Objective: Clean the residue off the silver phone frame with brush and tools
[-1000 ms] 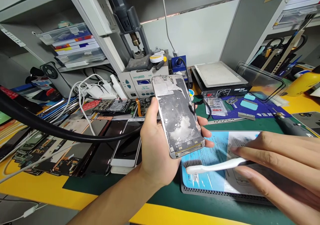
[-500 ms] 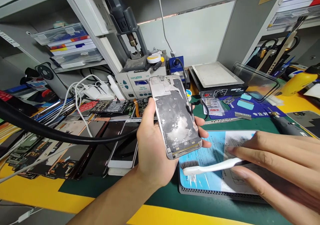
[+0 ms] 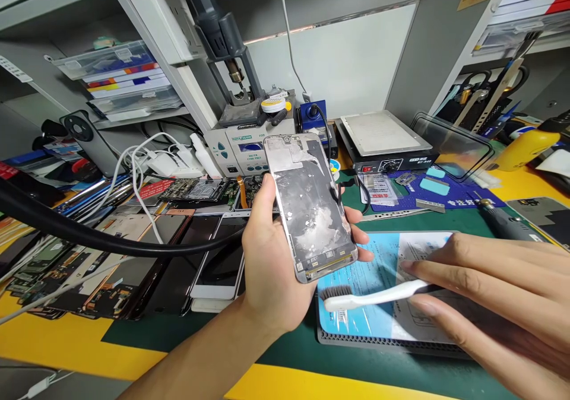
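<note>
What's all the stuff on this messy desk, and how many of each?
phone part: one, grey and black, in left hand
toothbrush: one, white, dark bristles, in right hand
packet: one, blue and white, on grey mat
screens: several, mostly black or white, left
circuit boards: several, dark and green, behind screens
thick hose: one, black, across left
white cords: several, left
machine with display: one, light grey, behind phone part
hot-plate-like box: one, silver and black, back right
bottle: one, yellow, far right
green mat: one, on yellow desk
hands: two, left and right
</note>
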